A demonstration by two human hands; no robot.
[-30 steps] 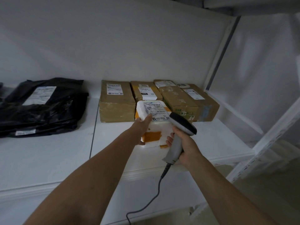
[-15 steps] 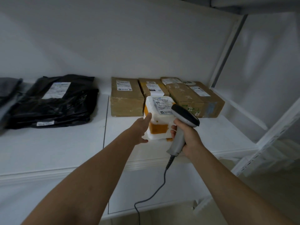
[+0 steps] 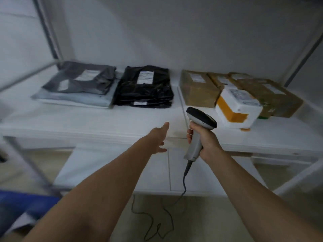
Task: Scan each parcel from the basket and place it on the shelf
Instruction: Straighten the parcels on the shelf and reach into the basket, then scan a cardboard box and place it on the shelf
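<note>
A white foam parcel [image 3: 237, 107] with orange tape and a label on top lies on the white shelf [image 3: 87, 123], in front of the row of brown cardboard boxes [image 3: 199, 88]. My left hand [image 3: 160, 137] hovers empty over the shelf's front edge, fingers straight, well left of that parcel. My right hand [image 3: 204, 142] grips the handle of a grey barcode scanner [image 3: 199, 126], whose dark head points up and left. The scanner's cable hangs down to the floor.
A stack of black poly bags [image 3: 145, 88] and a stack of grey poly bags [image 3: 78, 84] lie on the shelf's left half. A lower white shelf [image 3: 122, 170] sits beneath. A blue basket edge [image 3: 19, 205] shows at bottom left. Metal uprights frame both sides.
My left hand has let go of the white foam parcel and drawn back to the left. The parcel now rests on the shelf. The view has swung left.
</note>
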